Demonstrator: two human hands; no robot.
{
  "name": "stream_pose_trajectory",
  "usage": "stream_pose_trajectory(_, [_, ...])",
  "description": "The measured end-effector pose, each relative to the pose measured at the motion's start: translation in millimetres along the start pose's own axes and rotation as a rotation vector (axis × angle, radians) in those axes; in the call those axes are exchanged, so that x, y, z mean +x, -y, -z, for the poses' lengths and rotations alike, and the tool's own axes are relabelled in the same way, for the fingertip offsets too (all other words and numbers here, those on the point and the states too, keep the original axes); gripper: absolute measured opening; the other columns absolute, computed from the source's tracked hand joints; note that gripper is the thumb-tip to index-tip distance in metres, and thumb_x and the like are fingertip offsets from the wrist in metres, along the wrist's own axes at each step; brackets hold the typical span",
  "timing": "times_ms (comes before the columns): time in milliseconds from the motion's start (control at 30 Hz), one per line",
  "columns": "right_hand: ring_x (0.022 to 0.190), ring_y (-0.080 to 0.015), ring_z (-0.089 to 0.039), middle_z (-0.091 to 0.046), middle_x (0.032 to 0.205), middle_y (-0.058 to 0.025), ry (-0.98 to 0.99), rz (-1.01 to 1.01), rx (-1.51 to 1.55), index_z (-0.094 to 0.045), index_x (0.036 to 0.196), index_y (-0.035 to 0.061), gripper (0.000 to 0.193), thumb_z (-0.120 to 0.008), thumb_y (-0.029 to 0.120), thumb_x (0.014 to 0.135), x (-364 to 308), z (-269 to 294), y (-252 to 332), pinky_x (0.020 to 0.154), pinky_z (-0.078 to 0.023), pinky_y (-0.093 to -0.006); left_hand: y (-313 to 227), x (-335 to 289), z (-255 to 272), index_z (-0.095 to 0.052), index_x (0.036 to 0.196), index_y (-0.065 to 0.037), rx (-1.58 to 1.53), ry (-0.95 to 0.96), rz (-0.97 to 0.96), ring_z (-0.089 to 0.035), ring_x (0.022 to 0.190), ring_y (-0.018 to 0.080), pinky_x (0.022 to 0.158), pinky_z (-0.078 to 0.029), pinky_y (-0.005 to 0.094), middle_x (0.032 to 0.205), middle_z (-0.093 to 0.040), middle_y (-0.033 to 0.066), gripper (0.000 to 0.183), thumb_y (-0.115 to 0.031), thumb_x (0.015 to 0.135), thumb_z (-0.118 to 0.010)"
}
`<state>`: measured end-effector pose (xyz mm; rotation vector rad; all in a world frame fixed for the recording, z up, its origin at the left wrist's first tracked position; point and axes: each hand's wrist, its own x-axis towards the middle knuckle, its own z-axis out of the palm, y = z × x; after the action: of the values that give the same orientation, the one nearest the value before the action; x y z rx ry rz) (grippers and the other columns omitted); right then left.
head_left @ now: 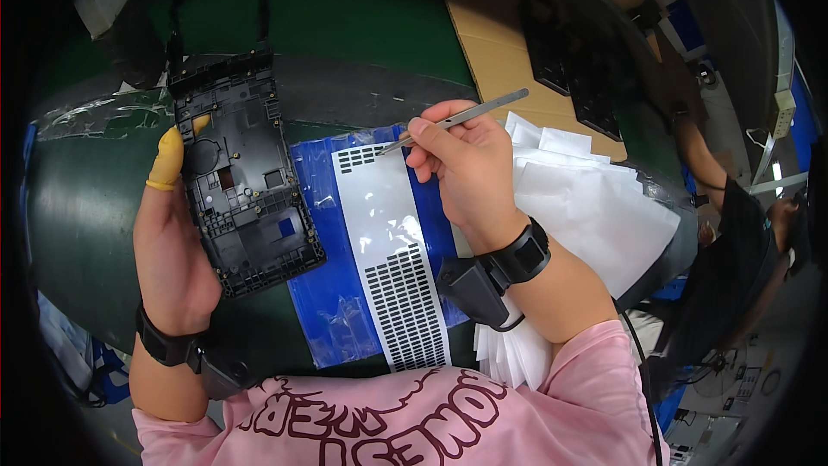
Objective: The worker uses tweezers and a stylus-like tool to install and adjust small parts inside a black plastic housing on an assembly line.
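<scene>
My left hand [177, 250], with a yellow finger cot on its thumb, grips a black plastic housing [246, 181] by its left side. The housing is tilted, with molded ribs, small brass-coloured inserts and an open frame at its far end. My right hand [466, 155] pinches metal tweezers [483, 110]. Their tip meets the far part of a white backing sheet [379, 216] bearing rows of small black rectangular stickers. Whether the tip holds a sticker is too small to tell. Under the sheet lies a blue plastic board [323, 293] wrapped in clear tape.
White sheets [595, 216] are stacked right of the blue board. Behind them, black plastic parts [569, 78] rest on brown cardboard [492, 43]. The green work surface [95, 181] curves along the left. Another person [733, 233] in dark clothing is at the far right.
</scene>
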<state>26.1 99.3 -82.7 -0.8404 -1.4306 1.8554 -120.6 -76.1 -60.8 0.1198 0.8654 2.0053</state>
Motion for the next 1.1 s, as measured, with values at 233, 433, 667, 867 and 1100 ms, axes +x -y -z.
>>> stream_pose_trajectory(233, [0.062,-0.0136,-0.056,-0.059,0.076,-0.0132,0.143,-0.024,0.156,-0.05,0.086,-0.0017,0.009,-0.054,0.0,0.078,1,-2,0,0.054,-0.044,-0.0219,0,1,-1,-0.048,0.11,-0.005,0.009,-0.003,-0.004,-0.056,0.091,0.0183,0.078,-0.047,0.033,0.104,-0.055,0.0086,0.035,-0.031,0.088,-0.041])
stream_pose_trajectory(433, [0.074,-0.016,-0.058,-0.059,0.085,-0.0155,0.313,-0.059,0.198,-0.053,0.093,-0.0039,0.014,-0.052,0.004,0.081,-1,-1,2,0.069,-0.047,-0.0261,-1,-1,0,-0.048,0.111,-0.004,0.019,-0.013,-0.001,-0.055,0.091,0.0183,0.079,-0.047,0.0324,0.105,-0.054,0.0084,0.035,-0.03,0.088,-0.041])
stream_pose_trajectory(667, [0.076,-0.0206,-0.061,-0.059,0.085,-0.0178,0.146,-0.239,0.07,-0.053,0.095,-0.0096,0.02,-0.051,0.006,0.082,-1,1,10,0.068,-0.05,-0.026,0,-1,-1,-0.047,0.111,-0.005,0.003,0.012,0.008,-0.055,0.09,0.0184,0.077,-0.047,0.0334,0.103,-0.055,0.0087,0.035,-0.031,0.088,-0.041])
stream_pose_trajectory(867, [0.059,-0.0169,-0.059,-0.058,0.07,-0.014,0.075,-0.095,-0.037,-0.051,0.085,-0.0049,0.013,-0.056,0.001,0.074,7,8,4,0.05,-0.048,-0.0223,1,0,-1,-0.047,0.109,-0.005,0.043,-0.025,-0.008,-0.055,0.089,0.0179,0.076,-0.047,0.0327,0.102,-0.054,0.0082,0.034,-0.031,0.089,-0.041])
stream_pose_trajectory(1100, [0.054,-0.0143,-0.057,-0.056,0.064,-0.0116,0.036,-0.107,-0.114,-0.046,0.082,-0.0026,0.014,-0.056,-0.002,0.072,8,2,1,0.046,-0.046,-0.0205,0,0,-1,-0.047,0.109,-0.004,0.024,-0.037,-0.013,-0.055,0.09,0.0179,0.076,-0.047,0.0328,0.102,-0.054,0.0081,0.033,-0.03,0.089,-0.04])
